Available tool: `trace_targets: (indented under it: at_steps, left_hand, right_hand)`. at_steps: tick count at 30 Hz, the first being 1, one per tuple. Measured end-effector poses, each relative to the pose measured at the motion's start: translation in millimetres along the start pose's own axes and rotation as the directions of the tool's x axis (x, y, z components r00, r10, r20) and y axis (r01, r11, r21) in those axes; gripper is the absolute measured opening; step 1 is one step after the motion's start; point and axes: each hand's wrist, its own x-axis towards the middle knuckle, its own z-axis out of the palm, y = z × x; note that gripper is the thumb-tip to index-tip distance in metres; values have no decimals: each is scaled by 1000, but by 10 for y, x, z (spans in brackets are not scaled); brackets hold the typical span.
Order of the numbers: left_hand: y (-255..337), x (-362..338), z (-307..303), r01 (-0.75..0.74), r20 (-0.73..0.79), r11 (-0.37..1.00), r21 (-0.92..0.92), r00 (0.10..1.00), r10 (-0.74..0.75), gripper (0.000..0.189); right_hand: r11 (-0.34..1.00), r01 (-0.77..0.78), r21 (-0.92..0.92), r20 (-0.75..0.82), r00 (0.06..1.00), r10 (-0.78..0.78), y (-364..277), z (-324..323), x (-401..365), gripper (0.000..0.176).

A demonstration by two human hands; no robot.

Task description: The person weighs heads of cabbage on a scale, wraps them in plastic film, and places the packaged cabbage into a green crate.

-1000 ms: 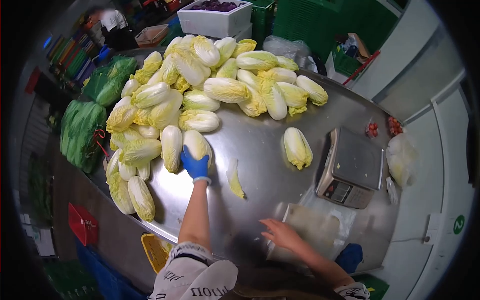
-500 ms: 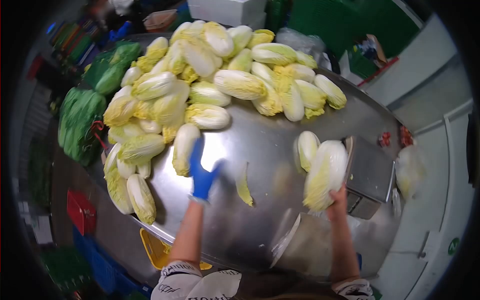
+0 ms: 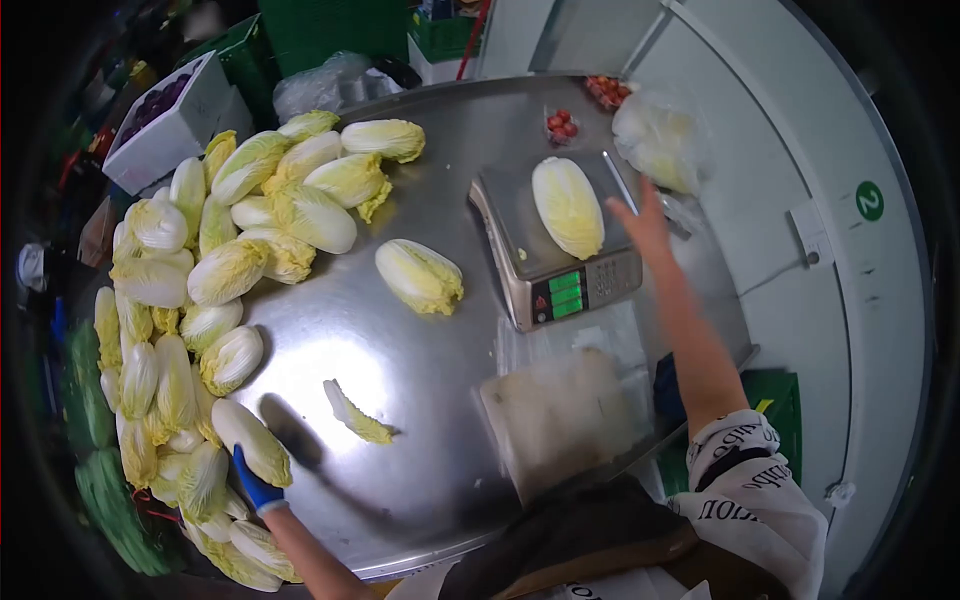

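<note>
A napa cabbage (image 3: 568,208) lies on the metal plate of a digital scale (image 3: 520,245) with a lit green display. Just right of it is my bare right hand (image 3: 645,212), fingers apart and holding nothing. My left hand (image 3: 256,484), in a blue glove, grips the lower end of another cabbage (image 3: 250,440) beside the big pile of cabbages (image 3: 175,380) on the left. A single cabbage (image 3: 420,277) rests between pile and scale, and a loose leaf (image 3: 357,412) lies nearer the front.
Plastic sheets (image 3: 565,410) lie in front of the scale on the steel table (image 3: 440,400). Beyond the scale are packs of red fruit (image 3: 562,127) and a filled clear bag (image 3: 660,140). A white box (image 3: 170,125) stands behind the pile, and green net sacks (image 3: 115,510) at left.
The view has turned right. The cabbage from my right hand now lies on the scale, and that hand has let go. My left hand, empty before, has taken hold of a cabbage.
</note>
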Motion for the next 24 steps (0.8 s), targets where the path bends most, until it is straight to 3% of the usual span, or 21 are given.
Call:
trace_targets:
  at_steps: [2, 4, 5, 8, 10, 11, 14, 18, 21, 22, 24]
  left_hand:
    - [-287, -397, 272, -72, 185, 995, -70, 979, 83, 69]
    - [-595, -705, 543, -61, 193, 992, -114, 978, 82, 75]
    - [-756, -668, 471, 12, 301, 994, -107, 953, 21, 78]
    - [-1150, -703, 1002, 98, 276, 994, -45, 958, -82, 76]
    - [-1339, -738, 1599, 14, 210, 998, 68, 977, -28, 69]
    - [-1405, -659, 1755, 75, 253, 993, 86, 963, -95, 67]
    - [-1620, -718, 2740, 63, 252, 968, 244, 959, -126, 65]
    - [-2006, -804, 4130, -175, 446, 849, 498, 892, -78, 66]
    - [-2564, -421, 4705, -601, 656, 585, 544, 740, 149, 77]
    - [-2756, -343, 4849, -719, 711, 471, 511, 661, 239, 82]
    - [-3058, -239, 5023, -742, 692, 246, 623, 670, 268, 88]
  right_hand:
    - [984, -90, 157, -87, 991, 104, 171, -426, -73, 89]
    - [975, -139, 171, 55, 990, 131, 439, -515, -173, 86]
    - [971, -153, 184, 124, 984, 132, 546, -530, -159, 85]
    - [919, -220, 327, 284, 950, 127, 308, -392, -63, 85]
    - [842, -315, 438, 335, 926, 172, 186, -55, 63, 88]
    - [838, -356, 413, 374, 906, 200, 96, 88, 128, 90]
    - [827, -398, 397, 455, 868, 199, -7, 598, 232, 91]
    - [531, -601, 598, 660, 744, 99, -3, 633, 278, 78]
    - [208, -771, 603, 780, 624, 53, 206, 336, 140, 63]
    - [152, -754, 640, 760, 650, 22, 291, 249, 25, 62]
    - [113, -688, 717, 694, 719, -22, 402, -22, -246, 70]
